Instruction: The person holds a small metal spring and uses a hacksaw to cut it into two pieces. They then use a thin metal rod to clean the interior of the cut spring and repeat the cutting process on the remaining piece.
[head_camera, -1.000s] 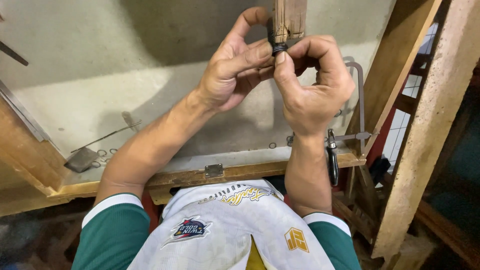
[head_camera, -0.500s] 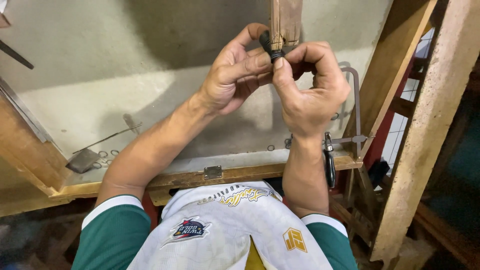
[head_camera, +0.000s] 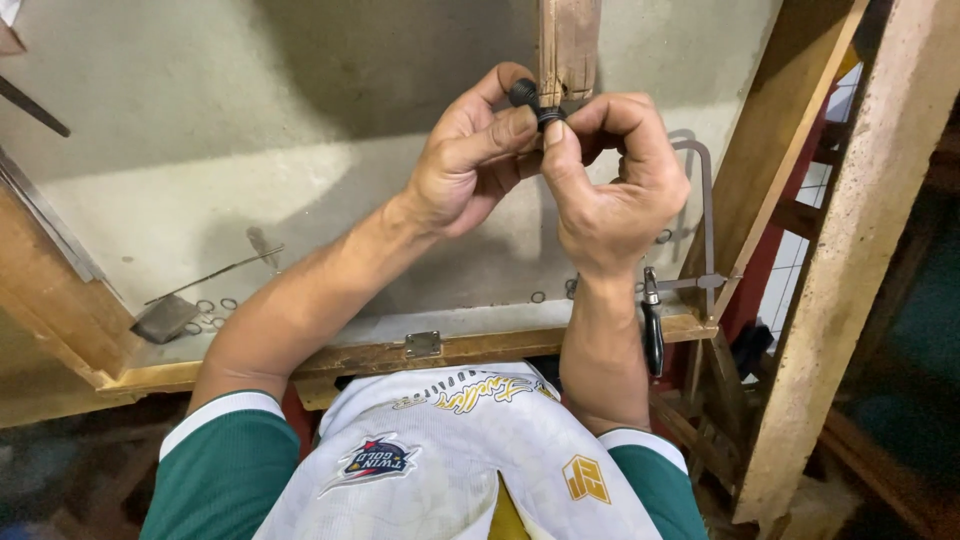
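Fingers of the left hand (head_camera: 470, 160) and right hand (head_camera: 610, 190) are closed around a small black knob (head_camera: 530, 100) — held against a wooden strip (head_camera: 568, 45), raised above the desk (head_camera: 200, 180) — a fret saw (head_camera: 695, 240) lies at its right edge.

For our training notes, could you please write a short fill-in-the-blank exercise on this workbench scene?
1. Both hands pinch a small ____ ring against the wooden peg.
2. The saw frame lies to the person's ____.
3. A metal ____ sits on the bench's front edge.

Missing words: black; right; hinge
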